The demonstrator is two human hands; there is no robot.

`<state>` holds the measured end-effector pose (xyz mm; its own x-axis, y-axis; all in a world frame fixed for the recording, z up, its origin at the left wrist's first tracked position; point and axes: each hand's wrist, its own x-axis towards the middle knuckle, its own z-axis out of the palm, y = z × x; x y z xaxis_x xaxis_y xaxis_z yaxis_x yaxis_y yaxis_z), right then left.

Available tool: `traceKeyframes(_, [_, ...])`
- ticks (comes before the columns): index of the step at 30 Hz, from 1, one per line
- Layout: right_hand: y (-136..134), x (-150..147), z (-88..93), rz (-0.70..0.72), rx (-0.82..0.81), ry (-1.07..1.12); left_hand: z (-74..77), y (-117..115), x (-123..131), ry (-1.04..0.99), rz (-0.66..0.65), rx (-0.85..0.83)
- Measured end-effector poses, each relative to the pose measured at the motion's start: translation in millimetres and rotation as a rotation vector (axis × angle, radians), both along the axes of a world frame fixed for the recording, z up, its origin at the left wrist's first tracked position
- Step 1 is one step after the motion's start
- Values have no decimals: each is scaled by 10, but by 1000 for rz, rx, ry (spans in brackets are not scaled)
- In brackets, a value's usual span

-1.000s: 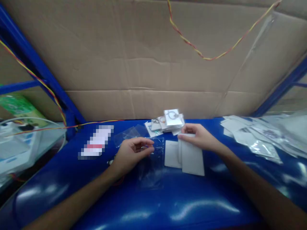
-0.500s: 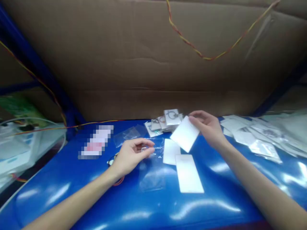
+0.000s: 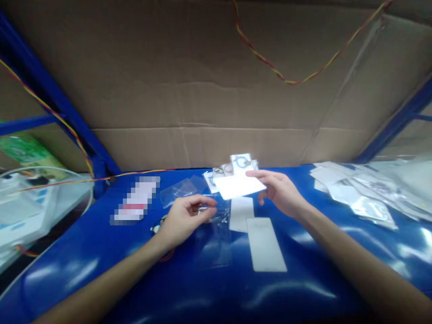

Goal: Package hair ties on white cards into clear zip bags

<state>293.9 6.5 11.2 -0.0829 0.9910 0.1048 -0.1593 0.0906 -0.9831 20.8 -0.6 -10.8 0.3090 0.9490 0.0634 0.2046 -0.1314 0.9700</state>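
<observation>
My right hand [image 3: 281, 191] pinches a blank white card [image 3: 239, 187] by its right end and holds it tilted above the blue surface. Clear plastic, seemingly a thin bag [image 3: 214, 252], lies under and beside my left hand [image 3: 187, 218]. The thumb and fingers of that hand are curled together on the bag's upper part. Two more white cards, one upper [image 3: 241, 216] and one lower [image 3: 266, 245], lie just right of the bag. Behind the held card sits a small pile of packets [image 3: 240, 163] with ring-shaped items in them.
Flat clear bags [image 3: 182, 191] lie behind my left hand, and coiled wires [image 3: 157, 226] beside its wrist. A pixelated pale rectangle [image 3: 137, 202] is farther left. Many white packets [image 3: 354, 189] spread at the right. A cardboard wall [image 3: 202, 90] closes the back; a twisted cable [image 3: 263, 58] hangs before it.
My right hand has moved left and slightly down, bringing the white card toward the bag and tipping it flatter. My left hand has stayed in place.
</observation>
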Motion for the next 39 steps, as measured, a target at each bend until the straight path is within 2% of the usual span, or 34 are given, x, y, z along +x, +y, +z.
traceKeyframes(5, [-21,3,0,37,83,-64,-26,4,-19,0,13,-13])
traceKeyframes(11, [-32,-12,-20,-23,193,-229,-43,15,-22,-24,4,-6])
traceKeyframes(16, [-62,-64,-19,-53,224,-221,-27,-8,-16,-17,-13,-39])
traceKeyframes(21, [-89,-79,-9,-146,259,-171,-14,-23,-6,-57,-18,-66])
traceKeyframes(27, [-90,-81,-13,-141,294,-160,-23,-28,3,-83,-16,-96])
traceKeyframes(33, [-95,-84,-83,-118,315,-219,6,-26,6,-68,-122,-75])
traceKeyframes(39, [-105,-73,-89,-111,352,-323,-12,-44,20,-45,-168,-28])
